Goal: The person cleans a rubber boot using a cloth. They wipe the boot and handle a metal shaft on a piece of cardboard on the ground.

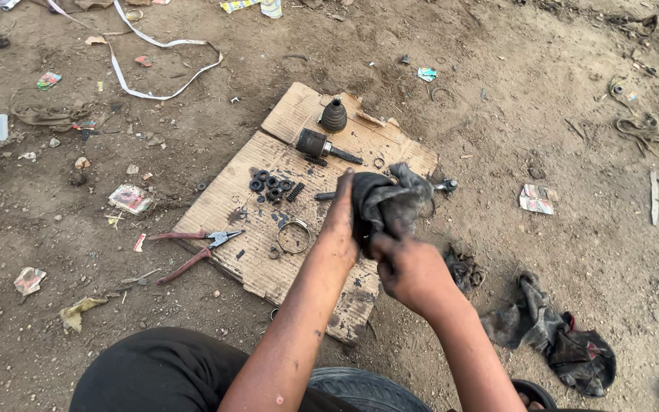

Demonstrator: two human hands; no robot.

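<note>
My left hand (339,221) and my right hand (409,268) both grip a dark greasy rag (387,200) held above a sheet of cardboard (223,194) on the dirt ground. The rag wraps something I cannot see; a metal shaft tip (445,185) sticks out at its right side. On the cardboard lie a black rubber boot (334,116), a dark joint housing with a stub shaft (320,146), several small black rings (268,183), a coiled spring (296,191) and a metal clamp ring (294,236).
Red-handled pliers (192,248) lie at the cardboard's left edge. More dirty rags (558,336) lie on the ground at the right. A tyre (360,387) is below my arms. A white strap (146,69), paper scraps and litter dot the soil.
</note>
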